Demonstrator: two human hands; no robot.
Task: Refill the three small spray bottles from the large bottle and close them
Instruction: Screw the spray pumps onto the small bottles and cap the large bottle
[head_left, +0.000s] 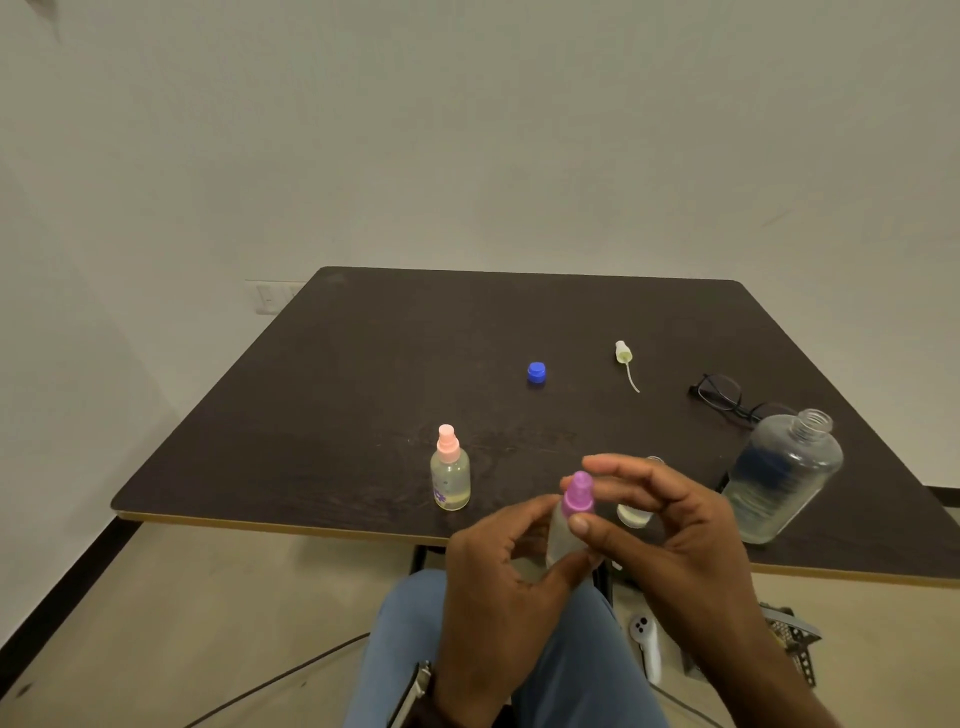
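Note:
My left hand (498, 582) grips the body of a small clear spray bottle (560, 540) in front of the table's near edge. Its purple spray top (577, 494) is pinched by the thumb and fingers of my right hand (670, 525). A small bottle with a pink spray top (450, 470) stands closed on the table at the left. Behind my right fingers stands a third small bottle (635, 512), open and mostly hidden. Its white spray top with tube (625, 358) lies further back. The large clear bottle (782, 475) stands uncapped at the right, its blue cap (536, 372) lying mid-table.
The dark table (363, 395) has black glasses (727, 397) at its right side behind the large bottle. Below the table, a white controller (647, 644) and a perforated metal piece (789, 639) lie on the floor by my blue-trousered legs.

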